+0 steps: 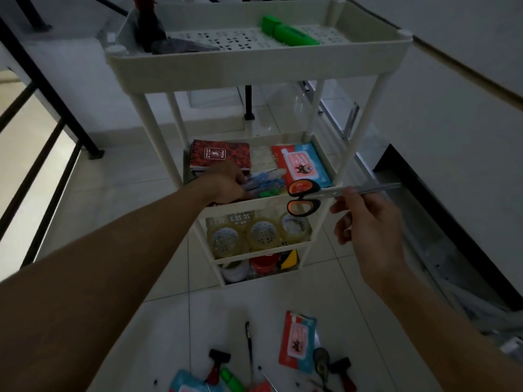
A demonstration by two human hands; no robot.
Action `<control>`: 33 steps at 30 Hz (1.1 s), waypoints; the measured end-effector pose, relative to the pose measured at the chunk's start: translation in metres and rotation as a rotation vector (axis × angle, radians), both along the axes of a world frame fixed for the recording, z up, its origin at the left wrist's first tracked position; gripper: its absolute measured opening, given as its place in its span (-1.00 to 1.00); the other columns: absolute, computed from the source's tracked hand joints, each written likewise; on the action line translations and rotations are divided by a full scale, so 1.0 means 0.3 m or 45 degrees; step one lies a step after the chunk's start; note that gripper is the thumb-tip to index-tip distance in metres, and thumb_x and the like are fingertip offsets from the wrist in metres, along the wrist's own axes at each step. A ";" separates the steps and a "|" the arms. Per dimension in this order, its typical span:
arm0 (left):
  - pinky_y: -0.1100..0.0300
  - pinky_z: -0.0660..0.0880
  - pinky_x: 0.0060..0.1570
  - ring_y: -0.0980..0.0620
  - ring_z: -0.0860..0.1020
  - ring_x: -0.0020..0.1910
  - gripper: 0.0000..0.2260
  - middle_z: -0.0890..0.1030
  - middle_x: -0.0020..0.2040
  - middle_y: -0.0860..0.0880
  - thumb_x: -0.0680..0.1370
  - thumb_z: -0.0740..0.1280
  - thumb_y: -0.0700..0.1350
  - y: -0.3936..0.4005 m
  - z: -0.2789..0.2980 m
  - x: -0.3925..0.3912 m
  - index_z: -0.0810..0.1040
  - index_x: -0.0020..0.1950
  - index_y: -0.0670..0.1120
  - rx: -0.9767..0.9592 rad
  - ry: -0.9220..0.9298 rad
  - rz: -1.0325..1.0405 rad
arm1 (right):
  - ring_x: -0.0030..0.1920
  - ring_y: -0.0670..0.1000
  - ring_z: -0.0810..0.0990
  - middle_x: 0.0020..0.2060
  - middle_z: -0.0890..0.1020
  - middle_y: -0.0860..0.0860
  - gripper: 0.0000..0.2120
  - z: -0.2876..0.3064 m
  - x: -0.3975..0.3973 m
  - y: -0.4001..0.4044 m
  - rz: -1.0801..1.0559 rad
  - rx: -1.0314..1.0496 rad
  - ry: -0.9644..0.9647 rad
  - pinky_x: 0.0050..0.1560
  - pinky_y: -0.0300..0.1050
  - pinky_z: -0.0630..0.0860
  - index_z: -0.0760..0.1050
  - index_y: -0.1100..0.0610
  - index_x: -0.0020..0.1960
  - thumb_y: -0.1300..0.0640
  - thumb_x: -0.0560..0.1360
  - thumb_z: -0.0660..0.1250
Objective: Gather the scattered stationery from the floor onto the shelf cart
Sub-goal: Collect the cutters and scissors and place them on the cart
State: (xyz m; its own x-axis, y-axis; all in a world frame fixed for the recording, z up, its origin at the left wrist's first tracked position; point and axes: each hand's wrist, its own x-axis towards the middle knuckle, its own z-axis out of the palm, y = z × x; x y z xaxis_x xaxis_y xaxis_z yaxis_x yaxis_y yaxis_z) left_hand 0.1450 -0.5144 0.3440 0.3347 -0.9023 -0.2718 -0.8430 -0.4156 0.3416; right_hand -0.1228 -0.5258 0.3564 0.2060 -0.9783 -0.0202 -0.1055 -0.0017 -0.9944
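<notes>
While pens (249, 352), clips (216, 363) and a packet (297, 340) wait on the floor (169, 321), the right hand (368, 222) pinches scissors (305, 198) by the blades, handles toward the cart (254, 66), likely for safe stowing. Farther in, the left hand (223, 183) reaches onto the 2nd shelf (254, 203), apparently gripping pens there, though dimness blurs it.

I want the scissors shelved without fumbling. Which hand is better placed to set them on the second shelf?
Right. The right hand already pinches the scissors by the blades, handles at the second shelf front edge. The left hand is busy among the pens there.
</notes>
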 end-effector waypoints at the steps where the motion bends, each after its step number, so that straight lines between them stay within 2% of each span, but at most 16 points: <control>1: 0.16 0.53 -0.12 -0.03 0.60 -0.04 -0.62 0.68 0.02 -0.09 0.49 0.45 0.13 0.002 0.003 0.001 0.68 0.17 -0.10 -0.023 -0.019 -0.003 | -0.44 0.02 0.49 -0.22 0.66 0.07 -0.73 0.003 0.002 -0.001 0.000 -0.003 -0.004 -0.50 -0.18 0.43 0.59 0.22 -0.05 0.05 0.64 0.22; 5: 0.27 0.41 -0.08 -0.02 0.58 0.07 -0.64 0.64 0.17 -0.09 0.48 0.49 0.01 0.041 -0.013 -0.003 0.64 0.23 -0.09 -0.232 0.024 0.011 | -0.44 0.00 0.49 -0.23 0.66 0.04 -0.72 0.010 0.004 -0.003 0.003 -0.022 -0.004 -0.50 -0.18 0.43 0.59 0.20 -0.04 0.04 0.64 0.21; 8: 0.31 0.34 -0.06 0.00 0.56 0.09 -0.68 0.63 0.17 -0.10 0.47 0.51 -0.08 0.080 -0.035 -0.010 0.65 0.20 -0.11 -0.348 0.120 -0.006 | -0.44 -0.02 0.49 -0.23 0.66 0.03 -0.72 0.009 0.003 -0.002 0.004 -0.025 -0.004 -0.49 -0.18 0.43 0.59 0.19 -0.03 0.03 0.64 0.21; 11: 0.25 0.39 -0.06 0.05 0.53 0.05 -0.71 0.60 0.18 -0.05 0.50 0.45 -0.14 0.094 -0.028 -0.014 0.62 0.22 -0.04 -0.310 0.232 0.060 | -0.43 0.00 0.48 -0.23 0.65 0.04 -0.72 0.013 0.007 0.001 0.014 -0.020 -0.016 -0.49 -0.19 0.43 0.58 0.19 -0.04 0.04 0.64 0.20; 15: 0.34 0.38 -0.12 0.10 0.48 0.06 -0.66 0.53 0.15 0.03 0.52 0.40 -0.19 0.102 -0.011 -0.029 0.57 0.29 0.00 -0.220 0.343 0.093 | -0.44 0.00 0.47 -0.23 0.66 0.06 -0.73 0.019 0.024 0.000 -0.006 0.005 -0.050 -0.50 -0.17 0.42 0.58 0.18 -0.07 0.04 0.64 0.21; 19: 0.29 0.39 0.03 0.12 0.47 0.11 -0.56 0.55 0.24 0.00 0.51 0.43 -0.15 0.118 -0.013 -0.038 0.48 0.38 -0.03 -0.247 0.340 0.061 | -0.46 -0.02 0.45 -0.25 0.65 0.07 -0.75 0.042 0.082 -0.013 -0.017 0.099 -0.141 -0.48 -0.13 0.39 0.58 0.11 -0.11 0.04 0.64 0.22; 22: 0.28 0.41 0.05 0.12 0.47 0.12 -0.52 0.54 0.25 -0.02 0.51 0.45 -0.13 0.128 -0.015 -0.040 0.46 0.41 -0.06 -0.281 0.321 0.068 | -0.47 -0.07 0.46 -0.33 0.62 0.02 -0.78 0.067 0.157 -0.040 -0.015 0.206 -0.191 -0.47 -0.17 0.38 0.58 0.10 -0.08 0.03 0.62 0.24; 24: 0.22 0.46 0.11 0.07 0.50 0.14 -0.54 0.54 0.24 -0.04 0.50 0.45 -0.15 0.141 -0.012 -0.050 0.47 0.38 -0.08 -0.355 0.286 0.124 | -0.45 -0.08 0.47 -0.30 0.63 0.03 -0.78 0.073 0.216 -0.065 -0.015 0.220 -0.128 -0.45 -0.20 0.37 0.60 0.10 -0.06 0.01 0.61 0.25; 26: 0.14 0.49 0.17 0.00 0.53 0.18 -0.58 0.55 0.23 -0.07 0.49 0.42 -0.18 0.178 -0.016 -0.078 0.50 0.35 -0.09 -0.549 0.219 0.207 | -0.44 -0.06 0.44 -0.32 0.60 0.07 -0.77 0.070 0.272 -0.092 0.002 0.222 -0.071 -0.47 -0.24 0.33 0.60 0.12 -0.11 0.02 0.60 0.27; 29: 0.06 0.49 0.16 -0.02 0.51 0.19 -0.61 0.50 0.23 -0.05 0.50 0.36 -0.20 0.299 -0.042 -0.165 0.47 0.32 -0.07 -0.865 0.184 0.363 | -0.50 -0.06 0.38 -0.42 0.53 0.03 -0.79 0.059 0.355 -0.125 0.090 0.241 0.019 -0.52 -0.24 0.28 0.58 0.09 -0.19 0.05 0.57 0.31; 31: -0.01 0.48 0.17 -0.04 0.48 0.22 -0.60 0.45 0.25 -0.03 0.51 0.34 -0.17 0.383 -0.065 -0.212 0.43 0.34 -0.06 -0.898 0.079 0.391 | -0.51 -0.04 0.38 -0.41 0.51 0.05 -0.82 0.040 0.413 -0.136 0.149 0.296 0.122 -0.56 -0.27 0.26 0.57 0.13 -0.16 0.06 0.56 0.31; 33: -0.06 0.46 0.22 -0.10 0.45 0.26 -0.53 0.45 0.30 -0.07 0.49 0.37 -0.16 0.429 -0.102 -0.225 0.41 0.40 -0.10 -0.808 -0.088 0.377 | -0.48 -0.01 0.36 -0.35 0.50 0.08 -0.82 0.018 0.467 -0.142 0.224 0.339 0.209 -0.59 -0.28 0.24 0.56 0.21 -0.04 0.09 0.55 0.30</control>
State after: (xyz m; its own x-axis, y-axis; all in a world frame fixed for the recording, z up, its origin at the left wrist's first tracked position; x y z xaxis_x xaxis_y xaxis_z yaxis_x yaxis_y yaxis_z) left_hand 0.0774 -0.3858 0.3134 0.5880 -0.7480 0.3078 -0.7539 -0.3690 0.5435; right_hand 0.0172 -0.5685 0.3618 0.3439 -0.8842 -0.3161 -0.2851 0.2224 -0.9323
